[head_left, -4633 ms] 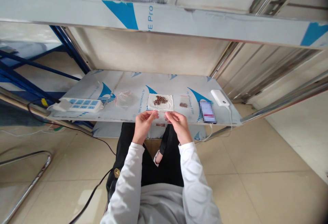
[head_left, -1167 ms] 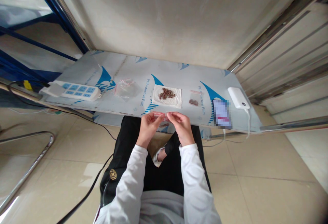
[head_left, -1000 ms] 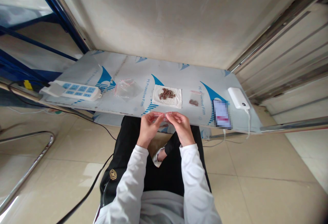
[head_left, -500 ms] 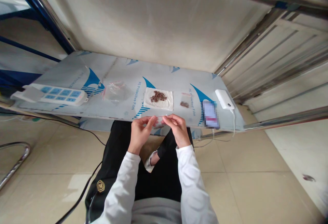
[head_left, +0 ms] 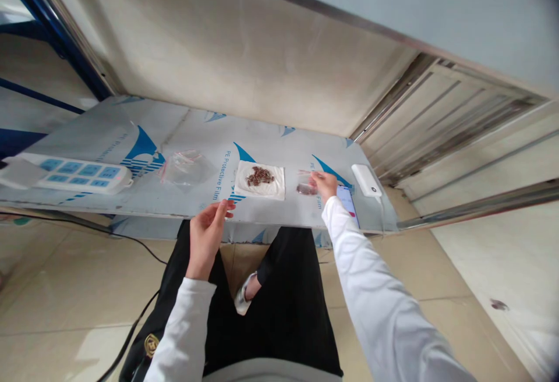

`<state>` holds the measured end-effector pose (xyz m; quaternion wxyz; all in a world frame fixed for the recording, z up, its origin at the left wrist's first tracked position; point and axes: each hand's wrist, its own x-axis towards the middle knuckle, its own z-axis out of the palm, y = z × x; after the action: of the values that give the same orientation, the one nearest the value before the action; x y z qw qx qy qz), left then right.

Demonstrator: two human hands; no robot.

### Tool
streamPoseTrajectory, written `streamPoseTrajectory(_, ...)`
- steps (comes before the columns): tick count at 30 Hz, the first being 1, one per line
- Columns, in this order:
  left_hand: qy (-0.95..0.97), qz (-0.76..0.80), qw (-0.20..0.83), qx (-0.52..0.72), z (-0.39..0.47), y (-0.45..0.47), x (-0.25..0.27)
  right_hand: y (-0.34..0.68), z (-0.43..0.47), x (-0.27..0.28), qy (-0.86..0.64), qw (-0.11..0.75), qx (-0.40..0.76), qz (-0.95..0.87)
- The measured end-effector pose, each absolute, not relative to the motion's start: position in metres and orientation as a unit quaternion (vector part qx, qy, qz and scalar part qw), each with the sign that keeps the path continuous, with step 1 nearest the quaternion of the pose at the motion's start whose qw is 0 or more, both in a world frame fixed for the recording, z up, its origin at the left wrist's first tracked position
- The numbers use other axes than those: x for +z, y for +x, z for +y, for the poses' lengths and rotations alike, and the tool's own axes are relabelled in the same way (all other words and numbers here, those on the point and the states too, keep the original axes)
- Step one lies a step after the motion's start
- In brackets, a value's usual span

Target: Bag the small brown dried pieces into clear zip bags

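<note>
My right hand point(head_left: 324, 185) reaches over the right part of the shelf, its thumb and fingers pinched on a small clear zip bag point(head_left: 306, 188) with dark brown bits in it. Whether a second bag lies under it, I cannot tell. Left of that, a white square cloth or tissue point(head_left: 277, 190) lies flat with a heap of small reddish-brown bits point(head_left: 259, 176) on it. Near the shelf's front edge my left hand point(head_left: 208, 230) hovers with loosely bent fingers, and nothing shows in it.
Several empty clear zip bags point(head_left: 186, 167) lie left of the cloth on the film-covered shelf point(head_left: 209, 137). A white power strip point(head_left: 82, 173) stands at the far left. A phone point(head_left: 347, 198) and a white power bank point(head_left: 367, 180) with a cable lie at the right.
My hands were together at the front edge around a small clear bag. Now they are apart: the right has moved right to the bag on the shelf, the left slightly left.
</note>
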<state>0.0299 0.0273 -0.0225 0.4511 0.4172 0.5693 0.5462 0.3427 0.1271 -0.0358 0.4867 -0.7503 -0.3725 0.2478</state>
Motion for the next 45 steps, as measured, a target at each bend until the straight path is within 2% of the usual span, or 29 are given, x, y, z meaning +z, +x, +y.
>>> streamPoseTrajectory(8,0.386,0.582,0.437,0.567,0.029,0.019,-0.027,0.339,0.137,-0.041,-0.790,0.430,0.105,-0.423)
streamPoseTrajectory(12,0.337,0.592,0.435,0.589,0.030,0.011,-0.030,0.254,0.145,-0.028,-0.696,0.394,0.024,-0.600)
streamPoseTrajectory(15,0.292,0.591,0.426,0.619,0.028,0.002,-0.030,0.156,0.157,-0.024,-0.552,0.264,0.063,-0.789)
streamPoseTrajectory(16,0.279,0.590,0.423,0.629,0.026,-0.002,-0.031,0.124,0.160,-0.025,-0.528,0.244,0.078,-0.810)
streamPoseTrajectory(20,0.248,0.591,0.418,0.644,0.016,-0.018,-0.030,0.033,0.168,-0.041,-0.505,0.201,0.108,-0.832)
streamPoseTrajectory(24,0.236,0.599,0.415,0.643,0.009,-0.030,-0.028,0.010,0.170,-0.062,-0.531,0.167,0.110,-0.823)
streamPoseTrajectory(28,0.237,0.603,0.409,0.643,0.007,-0.035,-0.027,0.016,0.168,-0.069,-0.547,0.174,0.101,-0.813)
streamPoseTrajectory(40,0.260,0.621,0.412,0.614,0.015,-0.032,-0.038,0.056,0.160,-0.044,-0.543,0.272,0.088,-0.789)
streamPoseTrajectory(45,0.252,0.595,0.438,0.625,0.020,-0.028,-0.023,0.096,0.121,-0.029,-0.438,0.344,0.064,-0.828)
